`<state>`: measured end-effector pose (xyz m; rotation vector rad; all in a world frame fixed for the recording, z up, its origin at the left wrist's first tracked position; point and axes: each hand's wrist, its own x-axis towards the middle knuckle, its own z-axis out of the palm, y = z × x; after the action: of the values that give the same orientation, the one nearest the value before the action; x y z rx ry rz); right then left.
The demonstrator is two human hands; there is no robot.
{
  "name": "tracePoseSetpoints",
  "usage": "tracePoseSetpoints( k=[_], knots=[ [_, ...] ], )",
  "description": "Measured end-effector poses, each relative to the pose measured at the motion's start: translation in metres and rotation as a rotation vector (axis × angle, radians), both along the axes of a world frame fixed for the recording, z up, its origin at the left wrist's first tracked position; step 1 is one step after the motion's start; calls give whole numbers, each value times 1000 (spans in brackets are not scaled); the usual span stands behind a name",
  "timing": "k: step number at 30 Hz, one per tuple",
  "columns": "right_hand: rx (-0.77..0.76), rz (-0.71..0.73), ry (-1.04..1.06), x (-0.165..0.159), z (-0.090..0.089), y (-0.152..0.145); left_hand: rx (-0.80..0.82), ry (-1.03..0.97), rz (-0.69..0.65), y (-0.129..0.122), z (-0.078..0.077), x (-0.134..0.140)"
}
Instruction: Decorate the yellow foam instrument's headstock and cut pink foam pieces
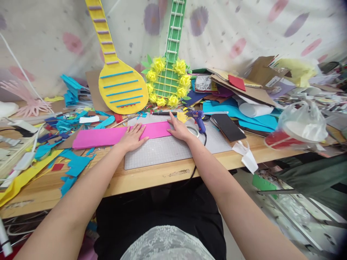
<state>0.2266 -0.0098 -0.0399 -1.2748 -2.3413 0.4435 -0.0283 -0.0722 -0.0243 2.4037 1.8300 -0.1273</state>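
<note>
A long folded strip of pink crepe paper lies across the grey cutting mat and over the wooden table to its left. My left hand rests flat on the middle of the strip, fingers spread. At the strip's right end, my right hand touches the edge with its fingers stretched out. Just right of that hand are a roll of tape, partly hidden, and a blue glue gun with a black cord.
Behind the mat stand a yellow paper instrument and a green one with yellow flowers. Blue paper scraps litter the left side. A phone, stacked cardboard and a bagged red tub lie to the right.
</note>
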Motion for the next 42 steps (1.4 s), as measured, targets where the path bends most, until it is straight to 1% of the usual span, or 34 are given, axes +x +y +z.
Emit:
tracePoseSetpoints(
  k=[7,10,12,15,17,25,30,36,42],
  knots=[
    [-25,17,-38,0,0,2,-17,-2,-3,-3,5,2],
    [-41,8,-55,0,1,2,-20,-4,-3,-3,6,2],
    [-24,9,-54,0,1,2,-20,-5,-6,-3,6,2],
    [21,58,-50,1,1,2,-15,0,-5,-3,5,2],
    [25,96,-62,2,0,2,-14,4,-3,-3,4,2],
    [-28,80,-91,3,-2,7,-3,-3,-10,-2,2,1],
    [-45,101,-70,4,-3,9,11,-18,-13,-1,0,0],
    [-86,108,-41,6,-4,13,-5,-8,-4,-2,2,2],
    [-133,102,-61,7,-2,14,-12,-18,-7,-2,3,2]
  ],
)
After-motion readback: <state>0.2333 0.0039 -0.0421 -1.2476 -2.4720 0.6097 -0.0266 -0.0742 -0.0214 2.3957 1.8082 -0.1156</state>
